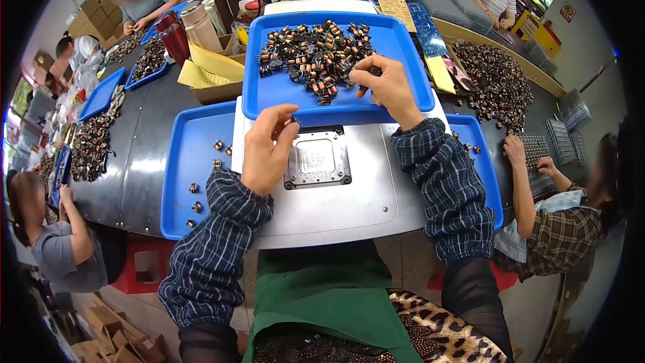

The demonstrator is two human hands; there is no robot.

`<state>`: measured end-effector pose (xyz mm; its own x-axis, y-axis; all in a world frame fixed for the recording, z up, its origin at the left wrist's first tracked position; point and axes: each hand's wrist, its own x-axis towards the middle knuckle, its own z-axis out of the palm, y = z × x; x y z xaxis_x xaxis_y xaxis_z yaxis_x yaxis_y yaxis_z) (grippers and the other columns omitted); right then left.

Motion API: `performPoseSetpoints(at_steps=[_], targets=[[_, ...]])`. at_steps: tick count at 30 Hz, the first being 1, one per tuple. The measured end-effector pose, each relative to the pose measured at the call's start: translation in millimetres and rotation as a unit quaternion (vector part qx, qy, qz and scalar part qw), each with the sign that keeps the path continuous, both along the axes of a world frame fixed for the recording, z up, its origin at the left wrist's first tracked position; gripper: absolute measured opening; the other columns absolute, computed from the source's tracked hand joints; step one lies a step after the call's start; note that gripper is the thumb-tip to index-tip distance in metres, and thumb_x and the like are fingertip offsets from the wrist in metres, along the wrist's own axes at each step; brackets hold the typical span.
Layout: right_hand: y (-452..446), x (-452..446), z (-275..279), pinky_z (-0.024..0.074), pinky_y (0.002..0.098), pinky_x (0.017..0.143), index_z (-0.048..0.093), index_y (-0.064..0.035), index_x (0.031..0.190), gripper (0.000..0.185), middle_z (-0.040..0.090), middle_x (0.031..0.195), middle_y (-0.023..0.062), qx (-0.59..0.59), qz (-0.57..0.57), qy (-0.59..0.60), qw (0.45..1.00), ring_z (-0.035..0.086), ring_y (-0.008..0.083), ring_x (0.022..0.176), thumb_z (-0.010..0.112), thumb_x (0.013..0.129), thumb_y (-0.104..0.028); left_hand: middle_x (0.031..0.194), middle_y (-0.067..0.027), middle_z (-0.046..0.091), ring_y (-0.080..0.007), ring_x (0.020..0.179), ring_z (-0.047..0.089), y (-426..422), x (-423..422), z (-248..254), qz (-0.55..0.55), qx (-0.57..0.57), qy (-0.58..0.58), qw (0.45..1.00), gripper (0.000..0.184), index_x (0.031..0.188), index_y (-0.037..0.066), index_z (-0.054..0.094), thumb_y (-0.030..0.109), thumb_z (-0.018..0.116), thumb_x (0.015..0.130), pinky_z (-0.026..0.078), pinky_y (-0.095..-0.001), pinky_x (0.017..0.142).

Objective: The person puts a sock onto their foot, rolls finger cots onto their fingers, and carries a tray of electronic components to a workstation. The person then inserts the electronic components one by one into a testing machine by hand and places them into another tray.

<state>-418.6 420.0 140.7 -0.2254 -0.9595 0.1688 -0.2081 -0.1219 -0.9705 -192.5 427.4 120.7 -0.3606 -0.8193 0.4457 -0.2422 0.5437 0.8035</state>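
A blue tray [254, 87] at top centre holds a heap of small black and copper coil components [316, 50]. My right hand [388, 87] is over the tray's right part, its fingers curled around a dark component at the heap's edge. Left of it, my left hand [270, 148] is raised near the tray's front edge, thumb and index finger pinching a small part that is mostly hidden. Just right of my left hand, a square metal fixture [317, 156] is set in the silver machine top [363, 195].
Blue trays with scattered components lie left [176, 181] and right [485, 175] of the machine. A cardboard box [208, 94], a red flask [173, 37] and a large component pile [494, 84] stand further out. Several people sit around the tables.
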Motion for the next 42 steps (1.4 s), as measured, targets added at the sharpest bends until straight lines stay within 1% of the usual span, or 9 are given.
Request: performPoseSetpoints(at_steps=[3, 5, 7, 9, 15, 25, 29, 37, 42], targets=[[8.2, -4.1, -1.3, 0.0296, 0.0158, 0.032, 0.057, -0.0009, 0.085, 0.015, 0.055, 0.068, 0.0038, 0.008, 0.038, -0.138, 0.99, 0.055, 0.0092, 0.052, 0.063, 0.074, -0.009, 0.08, -0.0079, 0.051, -0.0157, 0.072, 0.053, 7.7, 5.9, 0.0, -0.056, 0.102, -0.015, 0.993, 0.018, 0.095, 0.0, 0.057, -0.001, 0.054, 0.077, 0.044, -0.0245, 0.066], [14.6, -0.4, 0.0, 0.0292, 0.0153, 0.031, 0.057, -0.001, 0.087, 0.015, 0.055, 0.068, 0.0034, 0.013, 0.044, -0.14, 0.989, 0.054, 0.0078, 0.051, 0.062, 0.075, -0.008, 0.083, -0.0057, 0.054, -0.0129, 0.072, 0.053, 7.8, 8.1, -2.8, -0.083, 0.026, -0.057, 0.995, 0.022, 0.098, -0.001, 0.056, -0.005, 0.053, 0.076, 0.044, -0.022, 0.066], [20.8, 6.8, 4.7, 0.0294, 0.0152, 0.031, 0.057, -0.0006, 0.088, 0.015, 0.055, 0.067, 0.0032, 0.022, 0.069, -0.166, 0.983, 0.052, 0.0068, 0.05, 0.062, 0.076, -0.008, 0.084, -0.0102, 0.054, -0.0186, 0.073, 0.056, 10.9, 7.2, -4.5, -0.11, -0.056, -0.11, 0.986, 0.024, 0.096, -0.001, 0.056, -0.007, 0.053, 0.073, 0.045, -0.0249, 0.067], [24.6, 14.1, 7.3, 0.0295, 0.015, 0.032, 0.058, 0.0, 0.088, 0.015, 0.054, 0.065, 0.0025, 0.017, 0.083, -0.156, 0.984, 0.05, 0.0055, 0.048, 0.061, 0.077, -0.009, 0.083, -0.012, 0.054, -0.024, 0.074, 0.055, 14.1, 5.1, -2.1, -0.109, -0.022, -0.12, 0.987, 0.023, 0.093, -0.001, 0.057, -0.007, 0.055, 0.071, 0.045, -0.0288, 0.067], [32.9, 31.1, 11.9, 0.03, 0.0138, 0.034, 0.062, -0.001, 0.086, 0.016, 0.055, 0.062, 0.0009, 0.036, 0.152, -0.003, 0.988, 0.046, 0.0033, 0.045, 0.062, 0.078, -0.014, 0.08, -0.011, 0.053, -0.0278, 0.076, 0.051, 13.7, -2.4, 0.7, -0.132, -0.173, -0.201, 0.955, 0.022, 0.087, 0.001, 0.057, -0.005, 0.057, 0.066, 0.043, -0.0343, 0.067], [30.2, 35.2, -11.0, 0.0407, 0.0223, 0.05, 0.063, 0.0004, 0.082, 0.017, 0.058, 0.065, 0.0043, -0.07, 0.193, 0.166, 0.964, 0.051, 0.0103, 0.056, 0.065, 0.073, -0.014, 0.076, -0.0092, 0.051, -0.0268, 0.076, 0.05, 12.9, -2.1, -2.4, -0.142, -0.202, -0.244, 0.938, 0.016, 0.082, 0.002, 0.056, 0.0, 0.054, 0.067, 0.043, -0.0351, 0.065], [34.2, 39.3, -9.7, 0.0433, 0.0285, 0.061, 0.062, 0.0003, 0.082, 0.017, 0.06, 0.072, 0.0103, -0.085, 0.228, 0.267, 0.933, 0.056, 0.0196, 0.065, 0.064, 0.071, -0.013, 0.082, -0.0126, 0.056, -0.0241, 0.076, 0.056, 13.8, 18.0, 4.5, -0.08, -0.079, -0.104, 0.988, 0.026, 0.092, -0.001, 0.058, -0.01, 0.053, 0.068, 0.045, -0.0283, 0.069], [40.2, 53.0, -15.1, 0.0408, 0.035, 0.059, 0.061, -0.0014, 0.073, 0.011, 0.053, 0.069, 0.0117, -0.154, 0.263, 0.362, 0.881, 0.051, 0.0288, 0.065, 0.061, 0.071, -0.012, 0.083, -0.0109, 0.059, -0.0169, 0.072, 0.056, -4.1, 99.8, -27.3, 0.167, -0.033, -0.081, 0.982, 0.027, 0.094, 0.001, 0.061, -0.007, 0.055, 0.068, 0.045, -0.0251, 0.067], [43.5, 63.7, -2.9, 0.038, 0.0334, 0.053, 0.06, -0.0006, 0.071, 0.011, 0.049, 0.063, 0.0124, -0.134, 0.241, 0.39, 0.878, 0.05, 0.028, 0.059, 0.063, 0.069, -0.011, 0.082, -0.0111, 0.058, -0.0254, 0.074, 0.056, -18.4, 115.7, -55.8, 0.223, -0.062, -0.146, 0.962, 0.021, 0.088, 0.003, 0.06, -0.002, 0.058, 0.067, 0.045, -0.0329, 0.068]])
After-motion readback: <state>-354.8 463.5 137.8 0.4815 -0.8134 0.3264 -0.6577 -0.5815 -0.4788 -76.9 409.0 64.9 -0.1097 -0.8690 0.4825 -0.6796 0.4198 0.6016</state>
